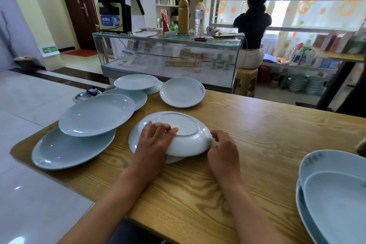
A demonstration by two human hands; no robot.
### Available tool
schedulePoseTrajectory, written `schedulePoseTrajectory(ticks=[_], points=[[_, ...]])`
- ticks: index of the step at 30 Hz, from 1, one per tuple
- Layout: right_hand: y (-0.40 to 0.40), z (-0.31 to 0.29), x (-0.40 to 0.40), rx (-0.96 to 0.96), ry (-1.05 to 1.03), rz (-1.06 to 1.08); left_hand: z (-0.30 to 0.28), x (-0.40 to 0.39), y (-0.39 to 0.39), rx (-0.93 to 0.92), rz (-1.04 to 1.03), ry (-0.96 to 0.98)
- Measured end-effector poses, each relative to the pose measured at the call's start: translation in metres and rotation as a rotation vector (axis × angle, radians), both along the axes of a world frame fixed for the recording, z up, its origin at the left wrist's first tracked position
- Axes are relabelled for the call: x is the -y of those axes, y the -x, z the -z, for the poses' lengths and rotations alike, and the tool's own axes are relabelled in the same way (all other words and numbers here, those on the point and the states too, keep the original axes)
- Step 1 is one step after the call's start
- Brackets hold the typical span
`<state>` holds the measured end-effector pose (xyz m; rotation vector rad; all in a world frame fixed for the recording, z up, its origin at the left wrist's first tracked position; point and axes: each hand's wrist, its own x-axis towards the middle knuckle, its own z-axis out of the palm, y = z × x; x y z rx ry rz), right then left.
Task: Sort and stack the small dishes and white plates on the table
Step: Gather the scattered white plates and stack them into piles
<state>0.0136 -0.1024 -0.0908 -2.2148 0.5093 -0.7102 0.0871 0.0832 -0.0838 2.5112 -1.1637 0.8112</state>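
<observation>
While the left hand (153, 140) presses flat on an upturned plate (178, 134) covering another, the right hand (222, 148) curls at its rim.

Bright daylight from the curtained window (309, 16), floor (29, 194) glare, fisheye bending and blur at the edges.

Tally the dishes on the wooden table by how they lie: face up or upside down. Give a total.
Face-up plates: 9, namely left pile of two, two behind it, far pair, lone plate, one under the flipped plate, and right-edge pair.
Upside-down plate: 1, under both hands.
Total: 10
</observation>
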Motion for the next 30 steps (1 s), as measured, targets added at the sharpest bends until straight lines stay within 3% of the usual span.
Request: schedulePoseTrajectory(ticks=[4, 8, 11, 16, 19, 25, 30], points=[[0.004, -0.005, -0.001, 0.061, 0.001, 0.035, -0.004, 0.000, 0.002, 0.081, 0.029, 0.064], [0.020, -0.026, -0.009, 0.252, 0.066, 0.079, -0.013, -0.002, 0.009, 0.127, 0.010, 0.160], [0.034, -0.045, -0.013, 0.336, 0.152, 0.015, -0.023, 0.001, 0.016, 0.139, 0.004, 0.229], [0.065, -0.083, -0.016, 0.097, 0.360, -0.287, -0.054, 0.014, 0.034, 0.191, 0.105, 0.345], [0.078, -0.100, -0.004, 0.111, 0.509, -0.217, -0.076, 0.024, 0.048, 0.229, 0.189, 0.383], [0.114, -0.136, 0.035, 0.407, 0.639, 0.011, -0.111, 0.060, 0.076, 0.261, 0.306, 0.509], [0.152, -0.155, 0.066, 0.546, 0.564, 0.127, -0.135, 0.100, 0.099, 0.144, 0.378, 0.597]])
